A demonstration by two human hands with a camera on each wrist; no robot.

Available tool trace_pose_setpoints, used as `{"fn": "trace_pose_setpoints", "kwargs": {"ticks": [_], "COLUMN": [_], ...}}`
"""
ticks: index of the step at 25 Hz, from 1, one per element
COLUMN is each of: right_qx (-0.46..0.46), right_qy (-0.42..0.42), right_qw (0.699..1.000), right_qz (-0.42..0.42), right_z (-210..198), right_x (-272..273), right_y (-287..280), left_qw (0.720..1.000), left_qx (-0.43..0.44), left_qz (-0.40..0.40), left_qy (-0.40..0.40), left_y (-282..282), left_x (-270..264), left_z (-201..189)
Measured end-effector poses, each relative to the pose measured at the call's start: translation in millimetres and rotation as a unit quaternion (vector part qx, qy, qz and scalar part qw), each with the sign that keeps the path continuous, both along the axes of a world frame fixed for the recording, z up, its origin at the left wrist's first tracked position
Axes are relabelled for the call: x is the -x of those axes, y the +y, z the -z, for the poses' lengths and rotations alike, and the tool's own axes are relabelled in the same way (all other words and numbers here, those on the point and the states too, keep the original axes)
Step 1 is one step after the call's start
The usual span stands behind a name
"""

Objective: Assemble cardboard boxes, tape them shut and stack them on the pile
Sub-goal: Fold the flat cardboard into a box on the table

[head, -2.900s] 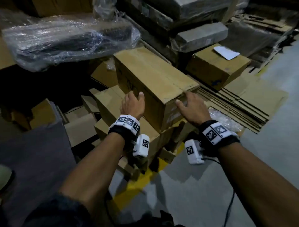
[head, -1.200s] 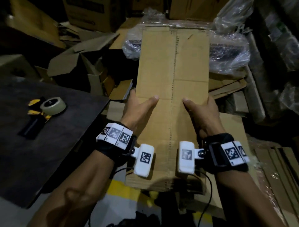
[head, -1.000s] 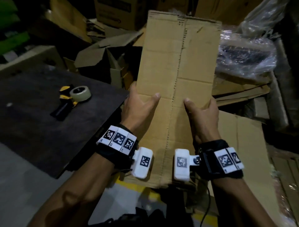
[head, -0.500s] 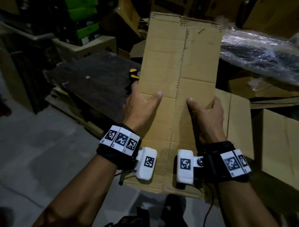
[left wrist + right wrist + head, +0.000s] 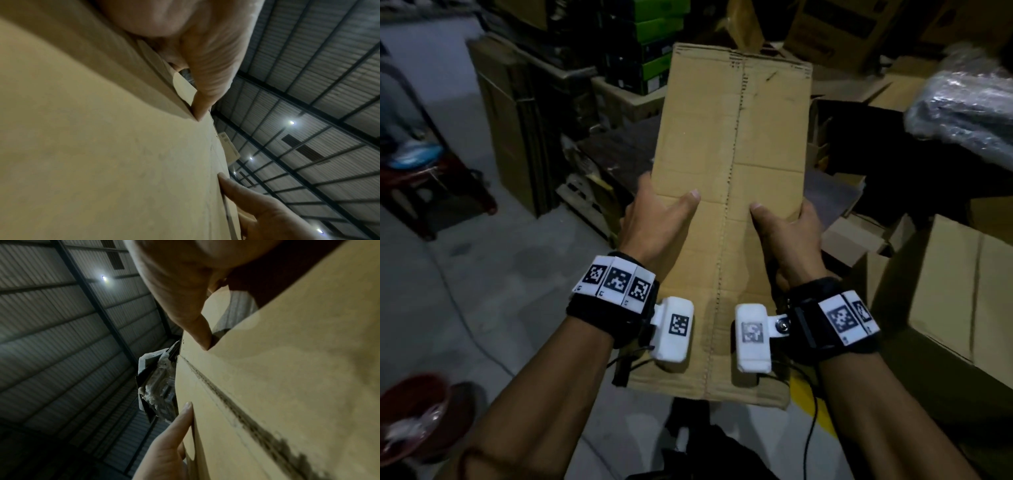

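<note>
Flattened cardboard box (image 5: 732,192) held up lengthwise in front of the chest, same two-hand grip as 0.5 s ago; the view has swung further left since then, so the dark counter (image 5: 616,154) that showed left of the box is now mostly hidden behind it, and grey floor (image 5: 465,274) plus a red stool (image 5: 431,185) have come in at left. Left hand (image 5: 654,222) grips the box's left edge, thumb flat on the top face, fingers (image 5: 207,68) curled under the edge. Right hand (image 5: 787,236) grips the right edge the same way, thumb on top, fingers (image 5: 174,439) wrapped behind the panel. The stitched centre seam runs down the box between the two thumbs. Wrist bands and white camera pods on both wrists carry black-and-white square marker codes; no words on them. Plastic-wrapped bundle (image 5: 969,109) now sits at the far right edge, higher in frame than before. Green-and-black cartons (image 5: 647,44) stacked behind the box top; brown carton (image 5: 835,27) at upper right has dark print, too blurred to read. Plain brown boxes (image 5: 962,291) at right, no legible writing. Red bowl (image 5: 410,421) at lower left.
</note>
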State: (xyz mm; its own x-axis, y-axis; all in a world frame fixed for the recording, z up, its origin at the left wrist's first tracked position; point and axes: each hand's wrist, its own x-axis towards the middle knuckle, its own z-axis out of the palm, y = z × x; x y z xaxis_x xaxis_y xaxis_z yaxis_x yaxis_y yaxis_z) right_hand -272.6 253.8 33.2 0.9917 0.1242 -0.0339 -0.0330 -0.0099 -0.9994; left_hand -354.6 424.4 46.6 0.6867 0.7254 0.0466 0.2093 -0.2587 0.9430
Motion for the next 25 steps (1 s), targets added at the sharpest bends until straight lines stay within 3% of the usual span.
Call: {"fn": "trace_pose_setpoints", "kwargs": {"ticks": [7,12,21,25], "right_qx": [-0.060,-0.025,0.033,0.059], "right_qy": [0.062,0.132,0.187,0.220], "right_qw": [0.996,0.990,0.981,0.973], "right_qz": [-0.038,-0.048,-0.038,-0.023], "right_z": [0,-3,-3,-14], "right_x": [-123,-213,-327,-362], "right_y": [129,209,292,320], "left_qw": [0.998,0.992,0.981,0.978], "left_qx": [0.051,0.099,0.145,0.142], "left_qz": [-0.024,-0.043,-0.021,0.030], "left_qy": [0.010,0.062,0.126,0.152], "left_y": [116,195,287,327], "left_x": [-107,-197,-317,-375], "left_z": [-10,-26,-13,-4]}}
